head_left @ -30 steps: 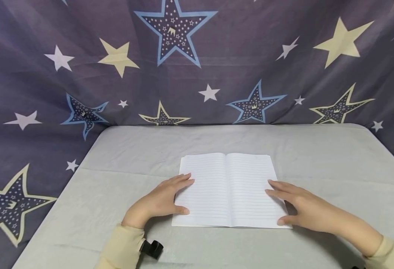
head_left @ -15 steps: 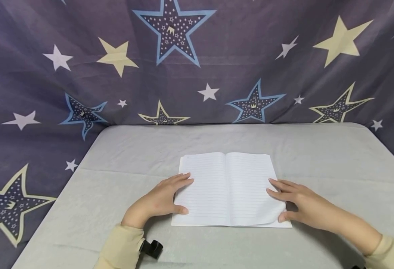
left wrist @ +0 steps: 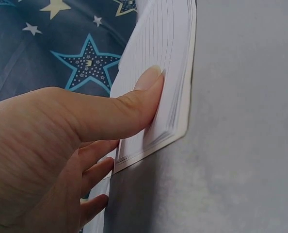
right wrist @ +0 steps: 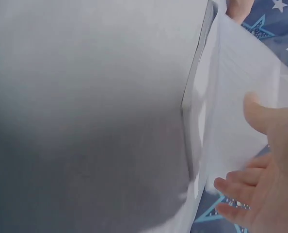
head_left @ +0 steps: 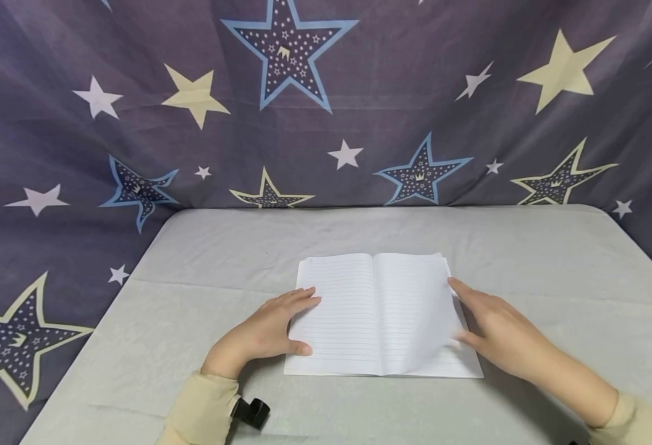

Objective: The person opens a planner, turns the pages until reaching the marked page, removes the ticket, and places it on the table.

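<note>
An open lined notebook (head_left: 353, 315) lies flat in the middle of the grey table (head_left: 237, 247). My left hand (head_left: 281, 324) rests on the outer edge of the left page, fingers stretched out. In the left wrist view the thumb (left wrist: 134, 102) presses on the page stack (left wrist: 168, 58) near its corner. My right hand (head_left: 467, 312) is at the right page's outer edge, fingers straight. That page (head_left: 414, 309) curves up off the stack and leans against the hand. The right wrist view shows the raised sheet (right wrist: 231, 111) against my thumb (right wrist: 255, 109).
A dark cloth with star prints (head_left: 303, 111) hangs behind the table and drapes down on its left and right. A small black clip-like part (head_left: 251, 410) sits by my left sleeve. Bare grey tabletop surrounds the notebook on all sides.
The right page has risen from flat to a lifted curve. My right hand slid from the page's lower right corner up along its edge. The left hand has not moved.
</note>
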`<state>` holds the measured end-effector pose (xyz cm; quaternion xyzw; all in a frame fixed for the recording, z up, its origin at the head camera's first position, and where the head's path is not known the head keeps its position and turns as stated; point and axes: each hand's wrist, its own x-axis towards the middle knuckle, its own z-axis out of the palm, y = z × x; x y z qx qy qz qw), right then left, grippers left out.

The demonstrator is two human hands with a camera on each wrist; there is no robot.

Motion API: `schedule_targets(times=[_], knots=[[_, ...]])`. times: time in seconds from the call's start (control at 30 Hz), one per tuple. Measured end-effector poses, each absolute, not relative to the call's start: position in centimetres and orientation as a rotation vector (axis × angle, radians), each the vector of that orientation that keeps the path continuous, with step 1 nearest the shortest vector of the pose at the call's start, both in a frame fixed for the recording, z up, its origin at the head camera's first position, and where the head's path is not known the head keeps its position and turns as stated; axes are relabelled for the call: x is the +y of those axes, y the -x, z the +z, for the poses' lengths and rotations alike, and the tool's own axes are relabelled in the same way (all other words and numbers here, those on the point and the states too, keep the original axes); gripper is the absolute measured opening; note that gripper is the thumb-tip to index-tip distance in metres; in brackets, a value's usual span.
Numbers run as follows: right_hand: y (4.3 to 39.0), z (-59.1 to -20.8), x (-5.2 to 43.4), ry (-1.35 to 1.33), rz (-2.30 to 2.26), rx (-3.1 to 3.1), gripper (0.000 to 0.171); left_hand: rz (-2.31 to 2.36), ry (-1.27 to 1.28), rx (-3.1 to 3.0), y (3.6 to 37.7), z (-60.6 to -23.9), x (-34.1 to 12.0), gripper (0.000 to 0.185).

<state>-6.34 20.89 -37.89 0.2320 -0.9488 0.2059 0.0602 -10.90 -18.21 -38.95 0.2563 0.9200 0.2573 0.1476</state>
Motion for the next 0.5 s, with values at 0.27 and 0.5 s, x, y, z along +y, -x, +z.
schedule_targets(times=[0.27, 0.5], knots=[[6.1, -37.3, 16.9, -0.616, 0.855, -2.847, 0.093, 0.735, -0.736, 2.65, 10.9, -38.9, -18.2, 0.085], [5.3, -37.3, 13.7, -0.769, 0.835, -2.832, 0.08, 0.733, -0.745, 2.656, 11.0, -38.9, -18.3, 0.085]])
